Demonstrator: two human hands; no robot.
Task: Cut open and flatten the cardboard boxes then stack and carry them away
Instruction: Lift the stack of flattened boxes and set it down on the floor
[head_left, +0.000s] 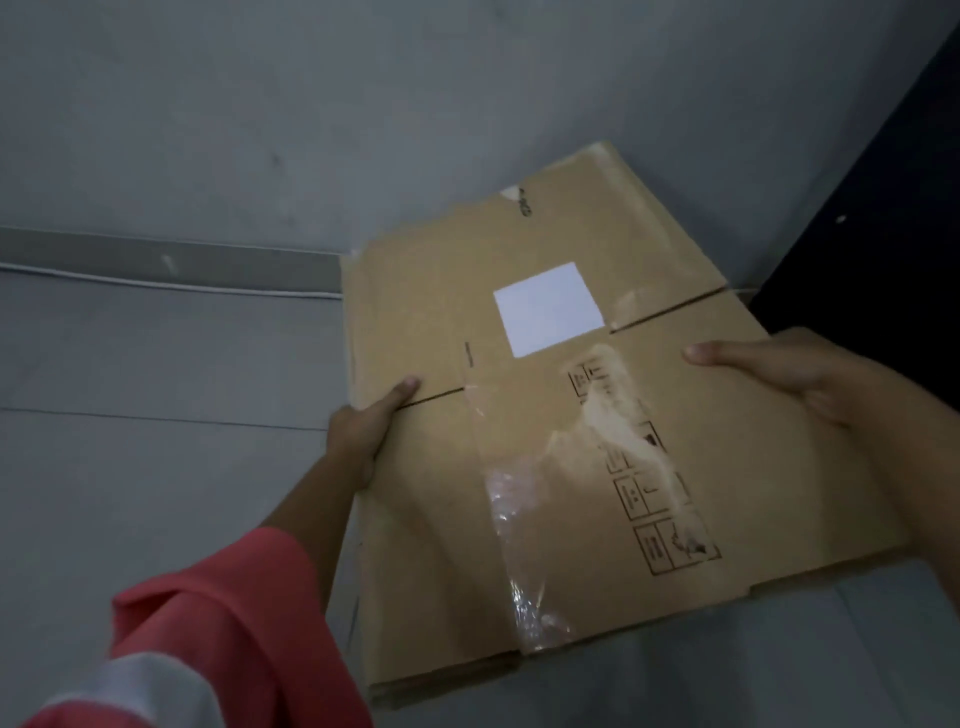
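Brown flattened cardboard boxes (545, 415) could fan apart and spill, likely if either grip eases, since several loose sheets are stacked and peeling tape (514, 519) slicks the top one; the stack lies between your hands, near the grey wall (260, 104); your left hand (363, 431) pinches its left edge, thumb on top; your right hand (795, 384) grasps the right edge likewise.

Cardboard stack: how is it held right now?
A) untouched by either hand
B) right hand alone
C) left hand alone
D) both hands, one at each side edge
D: the left hand grips the left edge of the cardboard stack and the right hand grips its right edge, each with the thumb on top.
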